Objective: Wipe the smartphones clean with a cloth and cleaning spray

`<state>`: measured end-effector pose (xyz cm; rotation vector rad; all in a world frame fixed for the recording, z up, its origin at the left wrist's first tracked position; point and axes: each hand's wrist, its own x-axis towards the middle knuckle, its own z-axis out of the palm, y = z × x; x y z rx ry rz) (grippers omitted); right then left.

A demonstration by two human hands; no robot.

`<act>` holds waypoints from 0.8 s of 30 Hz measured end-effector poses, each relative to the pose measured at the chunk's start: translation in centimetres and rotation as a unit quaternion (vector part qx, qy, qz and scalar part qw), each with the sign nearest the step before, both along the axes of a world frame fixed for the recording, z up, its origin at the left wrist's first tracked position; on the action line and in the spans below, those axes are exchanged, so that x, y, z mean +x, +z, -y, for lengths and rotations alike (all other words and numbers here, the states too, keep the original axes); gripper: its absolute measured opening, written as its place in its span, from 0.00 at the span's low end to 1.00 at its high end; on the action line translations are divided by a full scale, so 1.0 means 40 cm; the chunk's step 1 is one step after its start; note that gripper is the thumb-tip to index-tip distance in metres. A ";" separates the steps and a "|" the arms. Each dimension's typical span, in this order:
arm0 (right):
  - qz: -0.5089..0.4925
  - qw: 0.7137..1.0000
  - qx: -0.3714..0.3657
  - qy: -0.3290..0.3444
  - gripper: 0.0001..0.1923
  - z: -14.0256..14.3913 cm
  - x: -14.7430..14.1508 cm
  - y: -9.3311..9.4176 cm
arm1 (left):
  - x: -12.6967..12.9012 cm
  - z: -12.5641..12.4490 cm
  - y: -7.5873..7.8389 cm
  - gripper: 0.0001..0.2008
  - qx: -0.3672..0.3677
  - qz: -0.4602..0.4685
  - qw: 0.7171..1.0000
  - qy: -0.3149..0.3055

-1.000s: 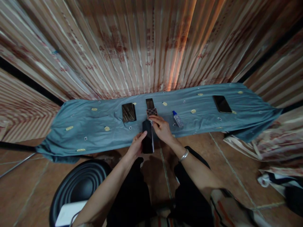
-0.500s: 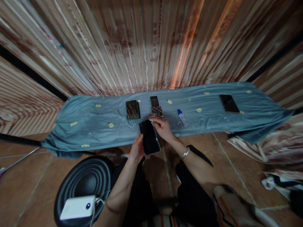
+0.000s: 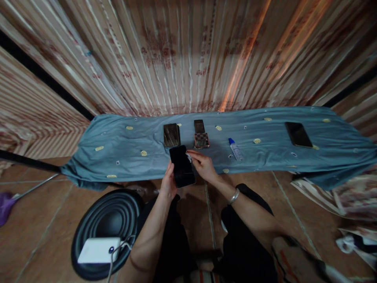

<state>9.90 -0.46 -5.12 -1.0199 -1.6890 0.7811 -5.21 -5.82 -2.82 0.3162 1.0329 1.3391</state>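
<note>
My left hand [image 3: 168, 184] holds a black phone [image 3: 182, 166] from below, screen up, over the near edge of a blue-grey cloth [image 3: 123, 157]. My right hand [image 3: 203, 165] rests at the phone's right edge and pinches a small white wipe [image 3: 189, 157] against it. A silver bracelet is on my right wrist. Just beyond the held phone lie a dark phone [image 3: 171, 135] and a phone with a checkered case [image 3: 201, 135]. A small bottle with a blue cap [image 3: 236, 149] lies to the right of them.
Another black phone [image 3: 298, 134] lies far right on the cloth. A black round stool [image 3: 107, 228] with a white power bank [image 3: 96, 250] and cable stands at my lower left. Striped curtains hang behind. Tiled floor; bundled fabric lies at right.
The phone has turned from edge-on to screen up in my left hand. My right hand stays at its upper right edge. The camera view has shifted left.
</note>
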 end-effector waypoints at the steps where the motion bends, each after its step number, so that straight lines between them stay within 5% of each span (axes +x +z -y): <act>1: 0.006 1.000 0.000 0.008 0.21 0.006 -0.004 -0.002 | -0.004 -0.002 -0.002 0.21 -0.001 -0.001 1.000 0.007; 15: 0.119 0.990 0.050 0.060 0.23 0.058 0.005 -0.016 | -0.026 -0.028 -0.025 0.17 0.013 -0.002 0.999 0.043; 24: 0.243 0.951 0.162 0.101 0.23 0.119 -0.004 -0.027 | -0.036 -0.044 -0.037 0.19 0.032 -0.029 0.997 0.058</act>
